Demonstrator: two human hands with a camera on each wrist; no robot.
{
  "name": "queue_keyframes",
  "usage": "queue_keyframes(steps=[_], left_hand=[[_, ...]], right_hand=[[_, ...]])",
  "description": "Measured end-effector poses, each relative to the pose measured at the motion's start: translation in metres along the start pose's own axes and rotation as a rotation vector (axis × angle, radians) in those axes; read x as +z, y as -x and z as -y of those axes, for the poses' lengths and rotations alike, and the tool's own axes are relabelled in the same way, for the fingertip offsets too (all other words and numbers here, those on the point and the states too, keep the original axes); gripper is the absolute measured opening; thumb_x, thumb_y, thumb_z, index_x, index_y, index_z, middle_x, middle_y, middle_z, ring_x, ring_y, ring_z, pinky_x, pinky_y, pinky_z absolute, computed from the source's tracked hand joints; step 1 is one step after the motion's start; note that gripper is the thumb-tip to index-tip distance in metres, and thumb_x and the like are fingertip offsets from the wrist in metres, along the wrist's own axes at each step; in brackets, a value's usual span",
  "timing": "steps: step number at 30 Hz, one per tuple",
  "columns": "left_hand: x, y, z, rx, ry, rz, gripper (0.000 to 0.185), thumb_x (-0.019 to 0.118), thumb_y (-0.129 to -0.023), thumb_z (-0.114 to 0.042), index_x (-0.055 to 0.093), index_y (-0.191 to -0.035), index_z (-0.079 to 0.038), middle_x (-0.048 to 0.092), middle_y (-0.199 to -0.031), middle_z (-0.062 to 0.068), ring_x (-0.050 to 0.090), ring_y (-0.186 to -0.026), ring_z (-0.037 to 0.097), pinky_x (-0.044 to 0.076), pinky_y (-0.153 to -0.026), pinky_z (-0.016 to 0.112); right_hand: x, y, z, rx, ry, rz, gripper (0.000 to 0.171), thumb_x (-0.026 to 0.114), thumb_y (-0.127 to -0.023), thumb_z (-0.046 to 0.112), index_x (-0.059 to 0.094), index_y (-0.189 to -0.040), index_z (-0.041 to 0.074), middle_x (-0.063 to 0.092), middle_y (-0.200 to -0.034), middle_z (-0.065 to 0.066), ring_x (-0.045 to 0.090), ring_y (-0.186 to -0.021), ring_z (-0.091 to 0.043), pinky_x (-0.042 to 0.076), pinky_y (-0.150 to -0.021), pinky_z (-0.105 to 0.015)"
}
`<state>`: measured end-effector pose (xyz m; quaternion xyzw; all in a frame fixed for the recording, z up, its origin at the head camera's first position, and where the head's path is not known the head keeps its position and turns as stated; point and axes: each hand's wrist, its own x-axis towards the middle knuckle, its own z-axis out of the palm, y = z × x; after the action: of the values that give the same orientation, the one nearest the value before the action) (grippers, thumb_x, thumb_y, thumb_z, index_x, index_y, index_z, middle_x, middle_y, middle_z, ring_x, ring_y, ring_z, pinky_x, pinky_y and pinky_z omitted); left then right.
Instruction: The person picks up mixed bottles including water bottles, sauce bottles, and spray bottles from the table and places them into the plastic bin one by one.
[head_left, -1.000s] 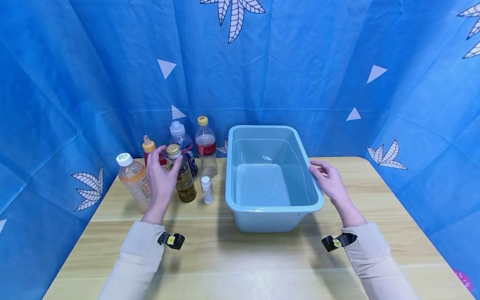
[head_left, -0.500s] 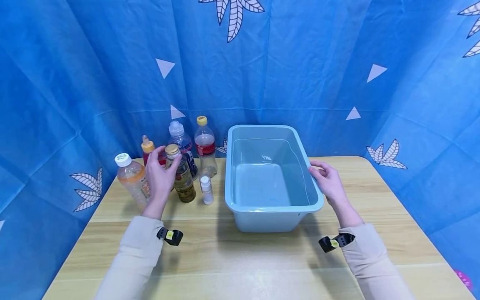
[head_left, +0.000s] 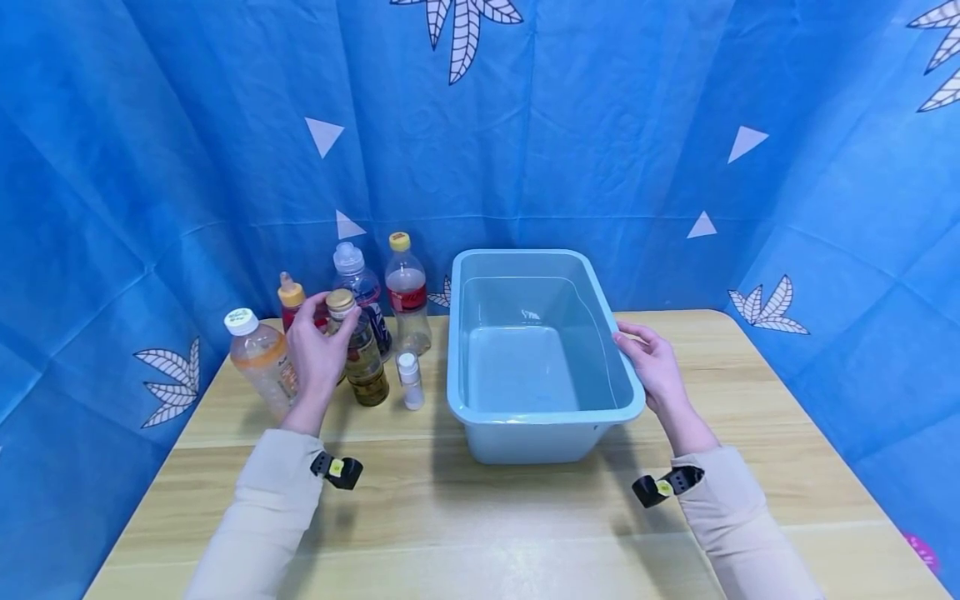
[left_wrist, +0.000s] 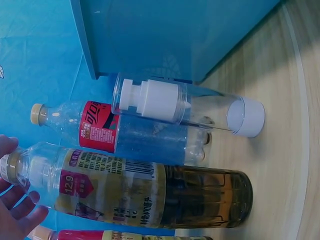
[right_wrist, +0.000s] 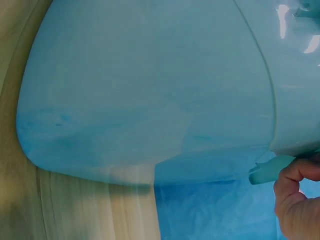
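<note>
Reaching among the bottles at the left of the wooden table (head_left: 525, 500), the left hand (head_left: 318, 354) has its fingers (left_wrist: 22, 215) spread and loosely curved beside the gold cap of the tea bottle (head_left: 362, 350); whether they touch it or only hover beside it I cannot tell. Left of those fingers stands an orange drink bottle (head_left: 258, 358); behind them a red bottle (head_left: 291, 300), and to their right a cola bottle (head_left: 406, 287) and a small white-capped pump bottle (head_left: 409, 379). Further right, the right hand (head_left: 654, 362) holds the right rim of the light blue tub (head_left: 540, 417), its fingers (right_wrist: 295, 172) curled over the edge.
</note>
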<state>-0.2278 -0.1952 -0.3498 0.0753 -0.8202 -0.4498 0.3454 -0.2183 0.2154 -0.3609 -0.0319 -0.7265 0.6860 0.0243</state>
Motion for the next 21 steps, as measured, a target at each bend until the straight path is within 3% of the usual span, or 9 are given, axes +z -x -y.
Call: queue_keyframes(steps=[21], left_hand=[[-0.0049, -0.0044, -0.0016, 0.017, 0.019, 0.031, 0.041, 0.071, -0.075, -0.022, 0.059, -0.108, 0.000, 0.062, -0.097, 0.016, 0.056, -0.082, 0.023, 0.044, -0.069, 0.038]], right_hand=[[0.0034, -0.0025, -0.0034, -0.034, 0.045, -0.172, 0.042, 0.063, -0.082, 0.014, 0.052, -0.117, -0.008, 0.061, -0.067, 0.011, 0.059, -0.060, -0.004, 0.050, -0.056, -0.019]])
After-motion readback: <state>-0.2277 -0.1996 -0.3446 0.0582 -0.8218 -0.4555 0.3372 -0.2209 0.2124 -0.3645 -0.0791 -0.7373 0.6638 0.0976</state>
